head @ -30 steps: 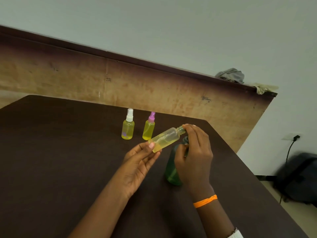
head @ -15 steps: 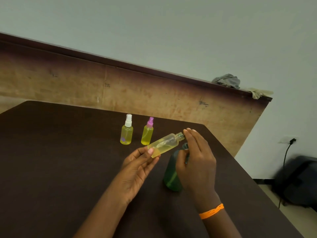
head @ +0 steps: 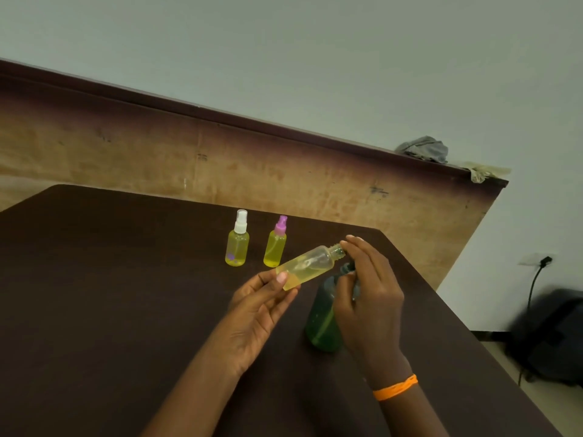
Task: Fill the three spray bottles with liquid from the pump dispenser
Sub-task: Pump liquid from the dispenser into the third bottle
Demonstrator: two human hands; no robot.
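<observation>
My left hand (head: 255, 313) pinches the bottom end of an uncapped clear spray bottle (head: 307, 266), tilted with its open neck up and to the right; yellow liquid pools in its lower part. My right hand (head: 369, 298) is curled over the top of the green pump dispenser (head: 321, 323), which stands on the dark table (head: 110, 310), and its fingertips reach the bottle's neck. The pump head is mostly hidden by that hand. Two capped spray bottles with yellow liquid stand further back: one with a white cap (head: 237, 244), one with a pink cap (head: 275, 247).
A worn wooden panel (head: 284, 175) runs behind the table, with a grey rag (head: 424, 149) lying on its top edge. At the right, on the floor, sits a dark bag (head: 552, 335) under a wall socket with a cable (head: 536, 272).
The hands and the tilted bottle keep almost the same pose over the dispenser. The view has shifted slightly, so everything sits a little lower in the picture.
</observation>
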